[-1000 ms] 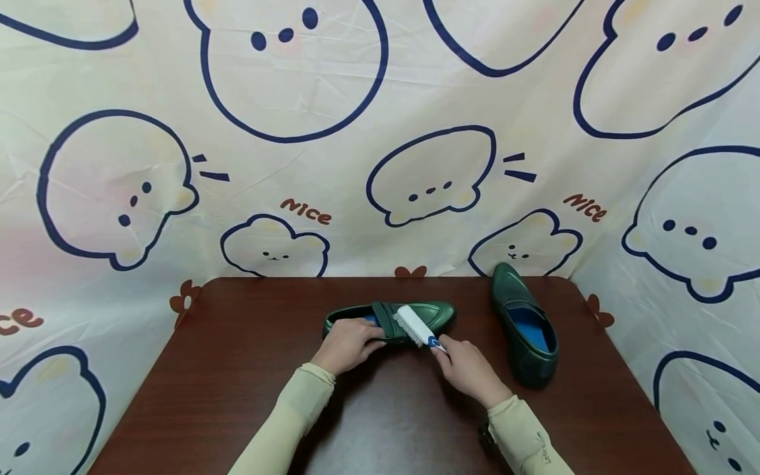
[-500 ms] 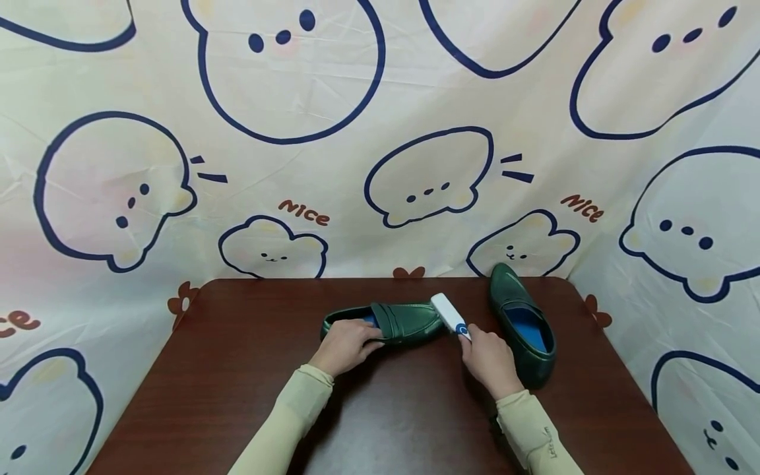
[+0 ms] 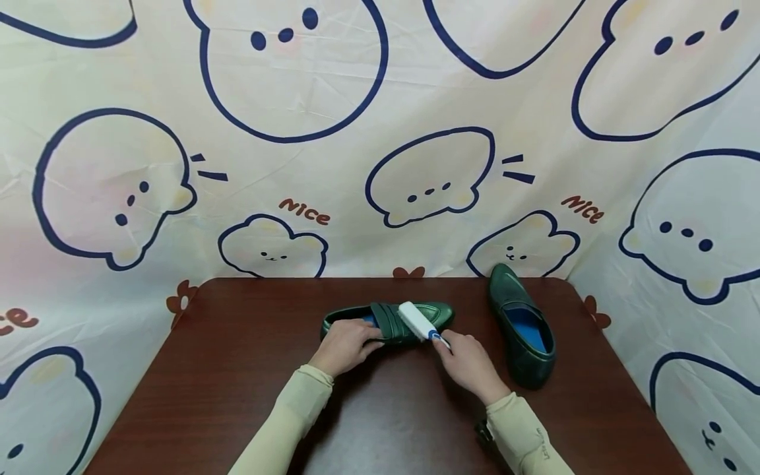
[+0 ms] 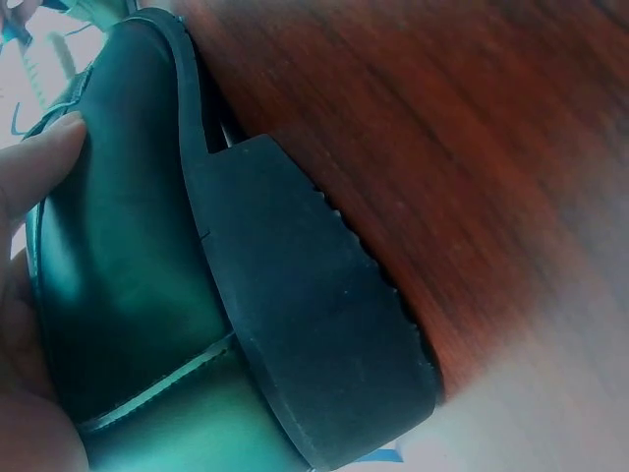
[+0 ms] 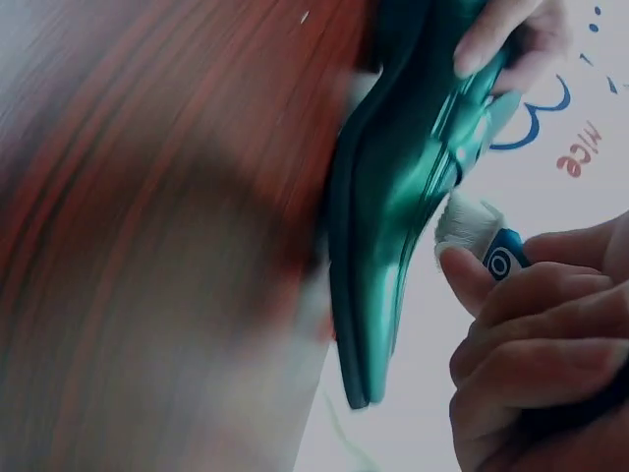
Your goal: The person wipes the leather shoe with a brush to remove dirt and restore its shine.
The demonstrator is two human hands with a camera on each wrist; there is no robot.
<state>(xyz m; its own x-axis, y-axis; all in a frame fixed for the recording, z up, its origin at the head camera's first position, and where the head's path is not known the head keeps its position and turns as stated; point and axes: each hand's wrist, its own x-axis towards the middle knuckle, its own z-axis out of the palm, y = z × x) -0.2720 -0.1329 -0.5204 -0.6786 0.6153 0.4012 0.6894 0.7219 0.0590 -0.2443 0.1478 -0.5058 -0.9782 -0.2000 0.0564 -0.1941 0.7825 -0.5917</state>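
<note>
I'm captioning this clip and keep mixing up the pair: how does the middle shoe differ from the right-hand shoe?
The middle shoe lies crosswise, toe pointing right; the right-hand shoe points its toe toward the wall. The left-hand grip holds the middle shoe, with the brush at its upper; no hand holds the right-hand shoe. Both are green with blue inside.

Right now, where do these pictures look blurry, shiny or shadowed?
Head view: dull glare on the table, dark shadow beside the left sleeve; left wrist view: pale haze at lower right; right wrist view: table blurred, bright shine along the held shoe.
</note>
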